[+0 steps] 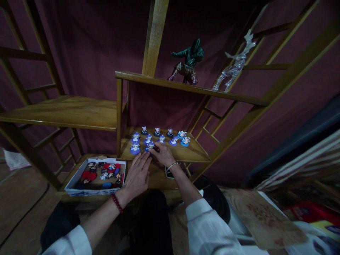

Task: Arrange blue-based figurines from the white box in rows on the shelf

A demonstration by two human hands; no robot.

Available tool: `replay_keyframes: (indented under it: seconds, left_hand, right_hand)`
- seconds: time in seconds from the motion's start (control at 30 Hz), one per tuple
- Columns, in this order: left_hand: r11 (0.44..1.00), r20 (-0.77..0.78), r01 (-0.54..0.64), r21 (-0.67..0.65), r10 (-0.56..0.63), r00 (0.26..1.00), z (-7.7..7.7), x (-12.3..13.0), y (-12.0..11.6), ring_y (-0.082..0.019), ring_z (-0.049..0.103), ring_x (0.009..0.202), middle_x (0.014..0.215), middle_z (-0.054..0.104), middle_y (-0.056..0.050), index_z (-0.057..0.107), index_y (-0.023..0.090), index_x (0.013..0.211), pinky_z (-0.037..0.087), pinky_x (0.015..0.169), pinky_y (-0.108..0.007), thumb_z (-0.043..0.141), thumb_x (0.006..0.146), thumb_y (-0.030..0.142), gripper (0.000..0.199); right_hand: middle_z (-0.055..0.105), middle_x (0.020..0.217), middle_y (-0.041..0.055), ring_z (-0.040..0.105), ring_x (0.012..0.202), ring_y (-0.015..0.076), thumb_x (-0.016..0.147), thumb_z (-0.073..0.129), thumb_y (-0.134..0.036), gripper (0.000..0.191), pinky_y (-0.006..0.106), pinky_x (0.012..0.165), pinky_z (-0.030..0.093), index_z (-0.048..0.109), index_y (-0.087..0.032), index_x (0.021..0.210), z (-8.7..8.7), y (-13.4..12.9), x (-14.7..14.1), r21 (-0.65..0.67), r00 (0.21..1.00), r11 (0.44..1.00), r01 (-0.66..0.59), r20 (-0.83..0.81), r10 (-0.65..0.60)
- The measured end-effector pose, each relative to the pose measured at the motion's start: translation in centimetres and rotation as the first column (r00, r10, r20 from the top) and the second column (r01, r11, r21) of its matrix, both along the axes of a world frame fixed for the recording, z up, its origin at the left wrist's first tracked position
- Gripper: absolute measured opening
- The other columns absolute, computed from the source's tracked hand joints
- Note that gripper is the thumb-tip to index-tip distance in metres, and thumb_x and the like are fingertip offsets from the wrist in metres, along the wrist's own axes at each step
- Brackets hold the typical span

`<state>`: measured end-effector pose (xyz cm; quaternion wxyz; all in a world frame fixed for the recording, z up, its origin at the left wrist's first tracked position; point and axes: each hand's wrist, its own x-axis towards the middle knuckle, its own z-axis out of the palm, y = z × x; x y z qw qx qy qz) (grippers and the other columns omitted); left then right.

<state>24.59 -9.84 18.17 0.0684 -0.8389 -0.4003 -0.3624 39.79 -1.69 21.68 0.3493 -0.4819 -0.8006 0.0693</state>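
Several small figurines stand in rows on a wooden shelf [195, 152]. At the back are figurines on black bases, one of them [157, 132] in the middle; purple ones such as this figurine [135, 148] stand in front, and blue-based ones [185, 141] at the right. My right hand [164, 155] has its thumb and fingers closed on a purple figurine [149, 146] in the front row. Beside it my left hand [138, 176] lies over the shelf's front edge, fingers stretched out and close together, fingertips near that figurine's base.
A shallow box [92, 192] of loose figurines sits at the lower left. A phone-like dark object [170, 173] lies below the shelf. On the upper shelf [159, 80] stand a green crouching statue [190, 58] and a clear statue [233, 69].
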Motion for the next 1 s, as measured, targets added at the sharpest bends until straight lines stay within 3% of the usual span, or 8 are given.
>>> replay_keyframes:
  seconds: [0.53, 0.8, 0.9, 1.0]
  left_hand:
    - [1.000, 0.008, 0.010, -0.011, -0.010, 1.000, -0.04, 0.05, 0.12, -0.027, 0.027, 0.129, 0.135, 0.037, -0.016, 0.038, 0.009, 0.126, 0.028, 0.103, -0.052, 0.040, 0.075, 0.009, 0.052]
    - [1.000, -0.029, -0.016, 0.022, 0.016, 0.999, -0.17, -0.08, 0.12, -0.025, 0.028, 0.128, 0.134, 0.039, -0.015, 0.040, 0.009, 0.125, 0.028, 0.104, -0.048, 0.040, 0.074, 0.008, 0.051]
    - [1.000, -0.040, -0.004, 0.028, 0.005, 0.999, -0.09, -0.16, 0.07, -0.026, 0.028, 0.128, 0.135, 0.038, -0.016, 0.039, 0.009, 0.126, 0.028, 0.103, -0.049, 0.040, 0.073, 0.008, 0.053]
    - [1.000, -0.042, -0.003, 0.027, 0.004, 0.999, 0.17, -0.16, -0.14, -0.026, 0.028, 0.128, 0.135, 0.038, -0.017, 0.040, 0.008, 0.125, 0.028, 0.103, -0.050, 0.040, 0.073, 0.009, 0.052]
  right_hand:
    - [0.054, 0.077, 0.0023, 0.050, 0.075, 0.0156, 0.080, 0.054, -0.032, 0.015, 0.027, 0.070, 0.041, 0.053, -0.020, 0.071, 0.27, -0.26, -0.31, 0.017, 0.997, 0.999, 0.029, 0.064, -0.030]
    - [0.054, 0.074, 0.0011, 0.051, 0.073, 0.0143, 0.079, 0.053, -0.034, 0.016, 0.025, 0.065, 0.043, 0.053, -0.020, 0.072, 0.06, -0.10, -0.05, -0.014, 0.999, 1.000, 0.008, 0.040, -0.007]
    - [0.057, 0.077, 0.0014, 0.054, 0.075, 0.0136, 0.078, 0.054, -0.032, 0.013, 0.025, 0.066, 0.045, 0.057, -0.019, 0.082, 0.05, -0.38, 0.23, -0.044, 0.999, 0.998, -0.042, -0.015, 0.042]
    - [0.061, 0.086, 0.0028, 0.057, 0.079, 0.0129, 0.076, 0.056, -0.028, 0.026, 0.026, 0.072, 0.047, 0.056, -0.019, 0.101, -0.12, -0.62, 0.52, -0.087, 0.991, 0.993, -0.081, -0.114, 0.071]
